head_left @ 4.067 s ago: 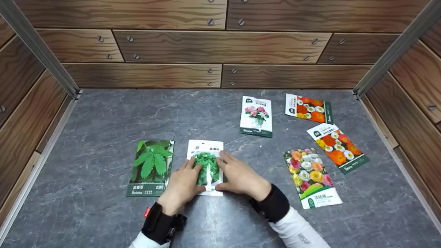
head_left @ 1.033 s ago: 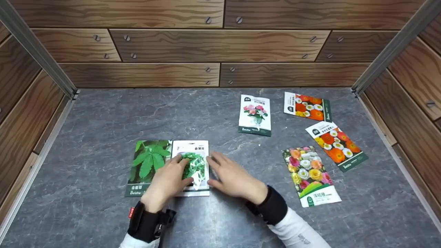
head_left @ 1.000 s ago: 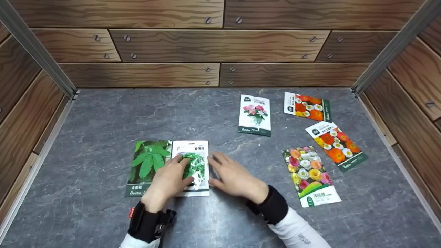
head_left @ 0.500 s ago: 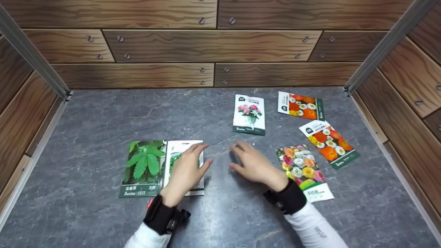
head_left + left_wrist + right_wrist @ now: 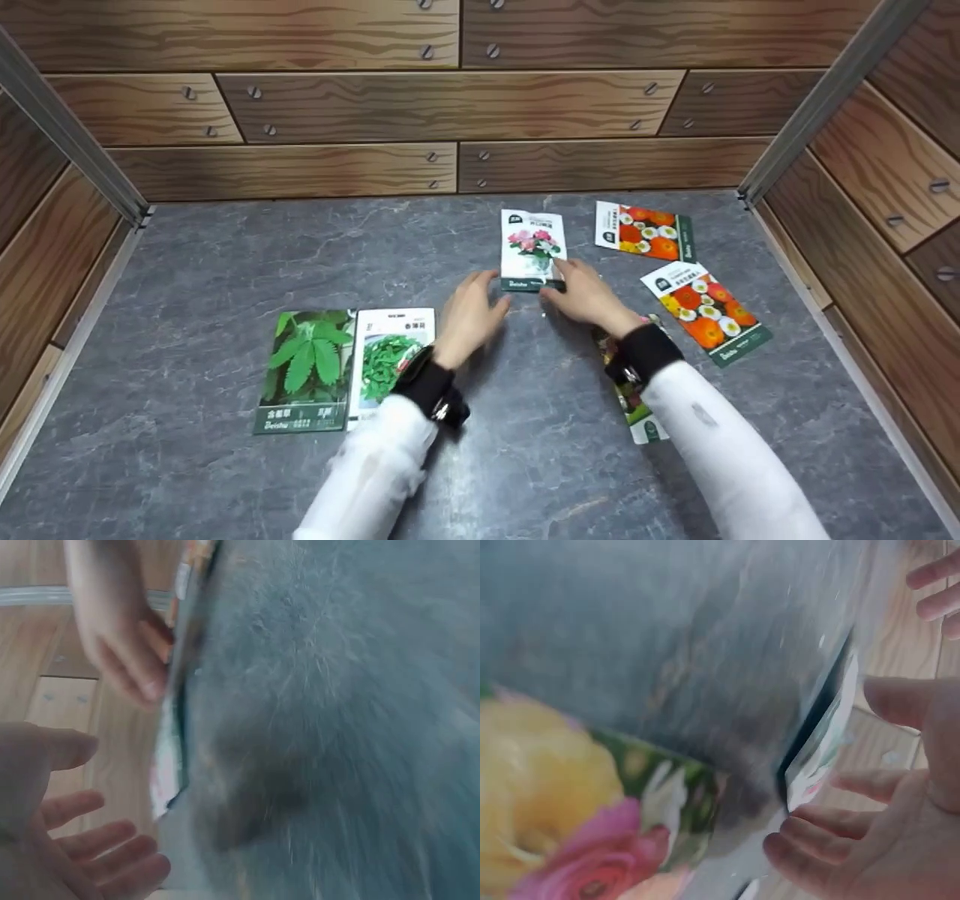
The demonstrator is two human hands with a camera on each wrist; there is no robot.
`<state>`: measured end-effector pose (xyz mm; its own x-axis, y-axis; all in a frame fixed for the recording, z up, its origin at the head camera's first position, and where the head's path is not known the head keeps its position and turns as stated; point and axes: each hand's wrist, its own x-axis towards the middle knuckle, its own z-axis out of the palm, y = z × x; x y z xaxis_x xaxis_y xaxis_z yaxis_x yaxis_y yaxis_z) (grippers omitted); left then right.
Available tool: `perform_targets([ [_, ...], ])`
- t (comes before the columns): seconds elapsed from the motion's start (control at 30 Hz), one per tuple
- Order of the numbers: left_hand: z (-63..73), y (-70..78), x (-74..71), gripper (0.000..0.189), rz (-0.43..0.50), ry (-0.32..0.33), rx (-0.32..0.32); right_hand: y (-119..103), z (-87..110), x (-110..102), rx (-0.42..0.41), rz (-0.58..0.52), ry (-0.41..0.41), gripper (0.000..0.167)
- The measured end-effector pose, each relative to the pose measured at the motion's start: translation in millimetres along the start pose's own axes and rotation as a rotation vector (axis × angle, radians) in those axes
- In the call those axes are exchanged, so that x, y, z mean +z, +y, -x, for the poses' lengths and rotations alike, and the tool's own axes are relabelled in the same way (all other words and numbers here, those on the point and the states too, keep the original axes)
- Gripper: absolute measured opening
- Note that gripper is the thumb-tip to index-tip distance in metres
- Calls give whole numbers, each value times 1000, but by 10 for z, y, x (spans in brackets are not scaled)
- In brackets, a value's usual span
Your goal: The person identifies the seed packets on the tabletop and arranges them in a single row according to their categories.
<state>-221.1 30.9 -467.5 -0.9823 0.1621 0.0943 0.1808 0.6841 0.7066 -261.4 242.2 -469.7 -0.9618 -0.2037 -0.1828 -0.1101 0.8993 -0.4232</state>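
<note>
A white seed packet with pink flowers in a vase (image 5: 531,244) lies flat toward the back of the table. My right hand (image 5: 589,296) reaches its lower right corner, fingers relaxed and fingertips overlapping the packet's edge. Just off its lower left corner is my left hand (image 5: 469,311), thumb apart from loosely bent fingers, holding nothing. In the left wrist view the left hand (image 5: 97,832) shows a bare palm. The right wrist view has the right hand (image 5: 862,832) with fingers spread beside the packet (image 5: 825,742).
At left, a green leaf packet (image 5: 306,371) and a white herb packet (image 5: 386,360) lie side by side. My right forearm partly covers a multicoloured flower packet (image 5: 626,397). Two orange flower packets (image 5: 645,231) lie at right. Wood-patterned walls (image 5: 450,105) enclose the grey table (image 5: 225,255).
The white herb packet was slid left against the leaf packet under both hands. Both hands then let go of it and moved forward and right to the pink flower packet.
</note>
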Motion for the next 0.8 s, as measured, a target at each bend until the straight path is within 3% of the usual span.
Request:
perform_targets([
  [0.2,-242,95,227,53,22,-18,-76,34,-201,5,42,-47,53,73],
  [0.3,-294,129,285,54,-21,-44,-90,18,-225,10,47,-71,82,72],
  [0.4,-294,117,306,54,-80,-42,-86,-23,-249,24,71,-159,111,70],
  [0.5,-321,22,392,54,-99,-16,-80,-43,-266,17,140,-333,180,65],
  [0.67,-254,-9,386,54,-18,-48,-106,-29,-239,-31,239,-579,268,56],
  [0.8,-132,30,295,57,54,-87,-129,-66,-132,-42,224,-699,258,50],
])
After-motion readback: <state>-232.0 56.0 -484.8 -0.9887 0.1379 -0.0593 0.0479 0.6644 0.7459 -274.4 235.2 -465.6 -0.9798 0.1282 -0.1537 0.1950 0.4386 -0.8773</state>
